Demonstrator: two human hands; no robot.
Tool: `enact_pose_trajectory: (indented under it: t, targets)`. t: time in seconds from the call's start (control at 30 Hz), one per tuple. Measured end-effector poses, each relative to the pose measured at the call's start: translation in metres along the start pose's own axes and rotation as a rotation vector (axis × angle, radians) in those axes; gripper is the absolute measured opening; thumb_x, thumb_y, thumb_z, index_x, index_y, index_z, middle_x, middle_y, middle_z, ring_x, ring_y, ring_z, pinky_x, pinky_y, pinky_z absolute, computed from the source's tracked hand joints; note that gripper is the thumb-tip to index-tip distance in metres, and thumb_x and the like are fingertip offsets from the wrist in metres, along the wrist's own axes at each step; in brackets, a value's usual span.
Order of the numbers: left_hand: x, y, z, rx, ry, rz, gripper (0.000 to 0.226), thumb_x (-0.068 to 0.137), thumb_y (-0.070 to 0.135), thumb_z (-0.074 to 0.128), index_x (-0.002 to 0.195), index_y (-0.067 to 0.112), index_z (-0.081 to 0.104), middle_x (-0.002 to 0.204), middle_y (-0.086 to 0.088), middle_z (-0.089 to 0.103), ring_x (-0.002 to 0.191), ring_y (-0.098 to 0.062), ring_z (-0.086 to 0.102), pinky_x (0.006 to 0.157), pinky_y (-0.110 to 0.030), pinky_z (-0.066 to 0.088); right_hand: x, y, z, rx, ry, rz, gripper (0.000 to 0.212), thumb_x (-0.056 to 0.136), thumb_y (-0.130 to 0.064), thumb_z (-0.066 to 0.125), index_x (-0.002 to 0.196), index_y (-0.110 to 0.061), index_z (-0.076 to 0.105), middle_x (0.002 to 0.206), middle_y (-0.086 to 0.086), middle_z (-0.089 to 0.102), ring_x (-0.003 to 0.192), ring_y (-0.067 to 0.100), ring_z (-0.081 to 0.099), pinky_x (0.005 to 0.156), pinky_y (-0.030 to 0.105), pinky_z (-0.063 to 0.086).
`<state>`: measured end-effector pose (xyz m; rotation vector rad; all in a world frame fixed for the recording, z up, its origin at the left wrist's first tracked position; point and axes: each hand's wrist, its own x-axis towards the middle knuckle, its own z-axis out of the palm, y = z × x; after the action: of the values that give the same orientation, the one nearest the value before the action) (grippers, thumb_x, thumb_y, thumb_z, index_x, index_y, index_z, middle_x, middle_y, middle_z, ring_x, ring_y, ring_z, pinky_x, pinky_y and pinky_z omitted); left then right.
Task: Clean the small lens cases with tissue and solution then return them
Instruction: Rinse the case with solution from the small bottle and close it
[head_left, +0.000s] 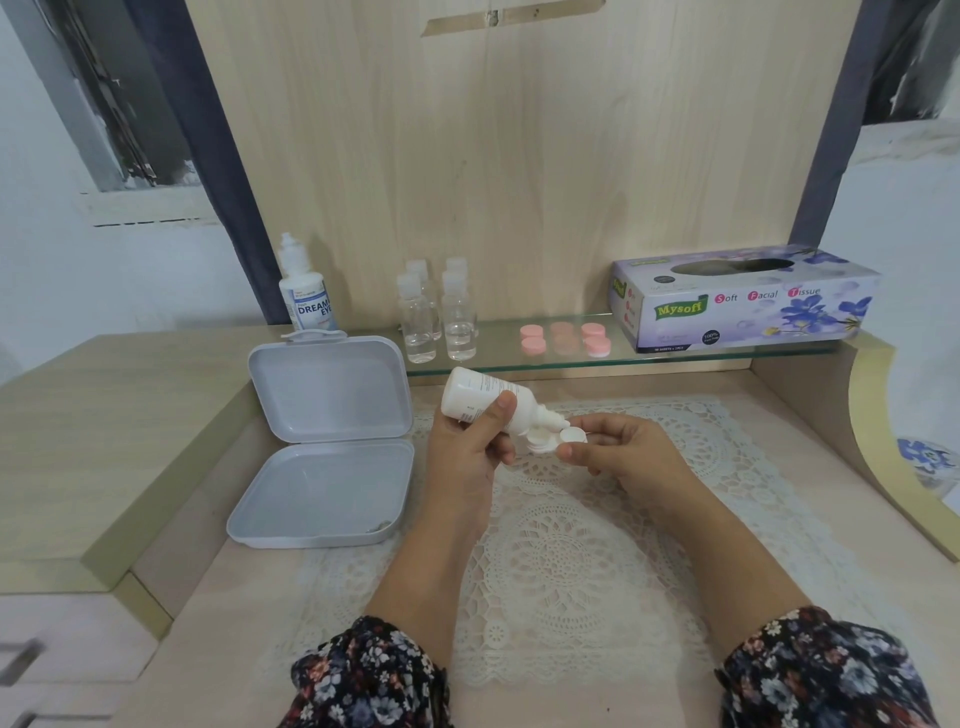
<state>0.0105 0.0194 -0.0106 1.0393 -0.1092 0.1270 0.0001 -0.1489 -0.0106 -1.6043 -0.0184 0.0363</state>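
Note:
My left hand (467, 447) grips a white solution bottle (480, 397), tilted with its nozzle pointing down and right onto a small white lens case (545, 441). My right hand (618, 452) pinches that case by its right cup, holding it above the lace mat (561, 561). Several pink lens case caps (565, 336) lie on the glass shelf (675, 356) at the back. A purple tissue box (743, 299) stands on the shelf's right end.
An open grey plastic box (322, 441) sits left of the mat. A second solution bottle (306, 291) stands behind it, beside several clear small bottles (439, 317). A raised wooden ledge (104, 441) runs along the left.

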Motion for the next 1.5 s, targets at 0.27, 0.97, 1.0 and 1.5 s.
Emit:
enact_pose_trajectory:
  t: [0.27,0.97,1.0,1.5]
  targets:
    - [-0.001,0.0,0.0,-0.001,-0.006,-0.012,0.035,0.069,0.021,0.073,0.098,0.011,0.057,0.08,-0.008,0.062,0.049,-0.012,0.044,0.045,-0.021,0.041,0.0,0.0,0.0,0.005,-0.002,-0.005,0.026,0.072,-0.007,0.08,0.096,-0.014,0.073,0.077,0.002,0.073,0.059,0.002,0.059,0.064,0.019,0.044]
    - [0.007,-0.004,-0.005,-0.244,0.151,-0.136,0.083,0.068,0.029,0.077,0.137,-0.001,0.042,0.08,-0.008,0.062,0.049,-0.011,0.047,0.046,-0.022,0.045,-0.003,0.006,0.0,-0.063,-0.013,-0.019,0.022,0.075,-0.008,0.079,0.096,-0.014,0.074,0.085,0.004,0.076,0.078,0.01,0.071,0.068,0.013,0.049]
    - [0.007,-0.004,-0.005,-0.255,0.152,-0.146,0.081,0.069,0.03,0.077,0.135,-0.002,0.044,0.08,-0.008,0.062,0.049,-0.01,0.047,0.046,-0.022,0.044,-0.004,0.006,0.001,-0.075,-0.005,-0.014,0.021,0.075,-0.008,0.079,0.095,-0.015,0.074,0.085,0.003,0.076,0.078,0.01,0.071,0.068,0.013,0.049]
    - [0.003,0.001,-0.005,-0.34,0.199,-0.244,0.042,0.073,0.029,0.073,0.105,0.006,0.059,0.077,-0.008,0.06,0.047,-0.009,0.044,0.044,-0.02,0.042,-0.006,0.01,-0.003,-0.522,0.047,0.016,0.02,0.064,-0.039,0.086,0.081,-0.034,0.076,0.089,-0.015,0.066,0.088,0.005,0.062,0.081,0.027,0.049]
